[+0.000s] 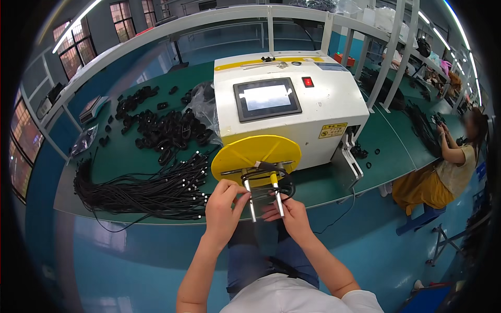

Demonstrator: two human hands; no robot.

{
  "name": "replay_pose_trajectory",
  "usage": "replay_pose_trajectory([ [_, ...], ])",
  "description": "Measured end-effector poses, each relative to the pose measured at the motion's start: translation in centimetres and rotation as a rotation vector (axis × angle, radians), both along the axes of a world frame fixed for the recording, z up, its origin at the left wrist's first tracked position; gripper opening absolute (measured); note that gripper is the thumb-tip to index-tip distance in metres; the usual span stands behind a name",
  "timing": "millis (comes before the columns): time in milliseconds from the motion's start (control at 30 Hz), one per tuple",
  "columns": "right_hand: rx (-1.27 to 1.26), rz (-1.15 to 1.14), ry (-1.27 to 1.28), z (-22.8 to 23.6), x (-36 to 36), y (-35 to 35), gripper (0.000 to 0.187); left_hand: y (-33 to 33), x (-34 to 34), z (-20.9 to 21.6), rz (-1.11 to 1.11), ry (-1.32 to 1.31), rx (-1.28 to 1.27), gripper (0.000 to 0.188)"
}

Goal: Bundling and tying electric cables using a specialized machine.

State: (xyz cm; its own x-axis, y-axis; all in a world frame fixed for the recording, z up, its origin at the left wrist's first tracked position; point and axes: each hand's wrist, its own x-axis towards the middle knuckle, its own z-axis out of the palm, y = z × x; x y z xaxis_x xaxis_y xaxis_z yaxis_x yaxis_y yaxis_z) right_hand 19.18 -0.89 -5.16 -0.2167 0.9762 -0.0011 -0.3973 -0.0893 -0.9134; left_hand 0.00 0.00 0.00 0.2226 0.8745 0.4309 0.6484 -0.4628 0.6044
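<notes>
A black cable (270,167) lies looped around two metal rods that stick out from the yellow round plate (229,156) of a white machine. My left hand (223,207) is beside the left rod (251,202), its thumb and fingertips pinched together at a strand of the cable. At the right rod (279,203), my right hand (295,215) has its fingers curled behind the rod, with the thumb side against the lower part of the loops. The rods and cable partly hide its fingertips. One cable connector shows near the top of the loops.
The white machine (292,125) carries a screen (267,99) and a red switch (308,82). Left of it lie a bundle of black cables (141,188) and a heap of coiled black cables (172,128) on the green table (122,151). A co-worker (453,161) sits far right.
</notes>
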Motion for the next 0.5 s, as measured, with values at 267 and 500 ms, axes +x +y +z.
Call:
replay_pose_trajectory([
  [267, 0.646, -0.395, -0.991, 2.1, 1.0, 0.5, 0.013, -1.6, 2.1, 4.6, -0.077, -0.388, 0.064, 0.047],
  [500, 0.632, -0.283, -1.419, 4.0, 0.8, 0.3, 0.017, -3.2, 0.3, 4.5, -0.571, -0.402, 0.111, 0.024],
])
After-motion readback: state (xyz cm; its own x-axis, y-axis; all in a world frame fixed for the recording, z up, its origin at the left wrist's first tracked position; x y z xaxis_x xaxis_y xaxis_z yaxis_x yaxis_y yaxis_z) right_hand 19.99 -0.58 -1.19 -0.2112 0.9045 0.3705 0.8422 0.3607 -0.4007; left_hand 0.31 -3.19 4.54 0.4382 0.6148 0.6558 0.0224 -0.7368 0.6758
